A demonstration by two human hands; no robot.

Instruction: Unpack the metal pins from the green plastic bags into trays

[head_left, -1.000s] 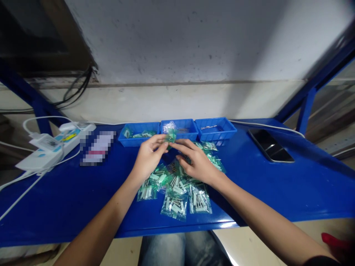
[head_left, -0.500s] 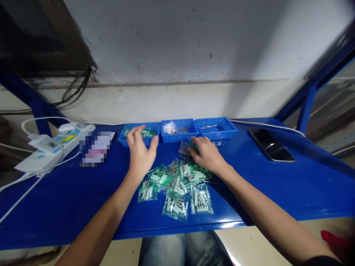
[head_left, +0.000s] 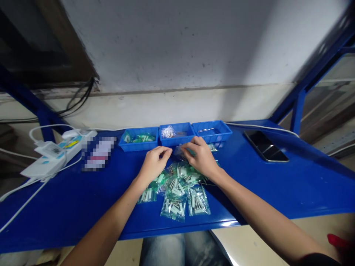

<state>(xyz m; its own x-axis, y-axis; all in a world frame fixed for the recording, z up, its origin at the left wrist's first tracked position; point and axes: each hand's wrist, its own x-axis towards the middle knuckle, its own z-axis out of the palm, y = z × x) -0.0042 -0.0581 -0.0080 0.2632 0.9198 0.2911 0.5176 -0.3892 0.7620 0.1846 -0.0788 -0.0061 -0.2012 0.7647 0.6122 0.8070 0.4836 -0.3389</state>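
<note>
The left hand (head_left: 154, 161) has moved away from over the left bin (head_left: 140, 146) and come back toward the middle, and the right hand (head_left: 202, 157) has lifted a little off the bags. Now the left hand's thumb and finger tips are together – I can't see anything between them. The right hand's thumb and finger look pinched on the edge of a clear bag (head_left: 178, 150), just in front of the middle bin (head_left: 177, 140).

Lots of little bags (head_left: 172, 208) lie in a heap on the blue table (head_left: 249, 188), with white bits and metal pins inside. Those look filled – some lie on top of others, so I can't count them. The left bin has green and white stuff, the middle bin has shiny bits, and the right bin (head_left: 215, 137) has a few thin metal sticks. So it looks like plenty is done, with some left.
</note>
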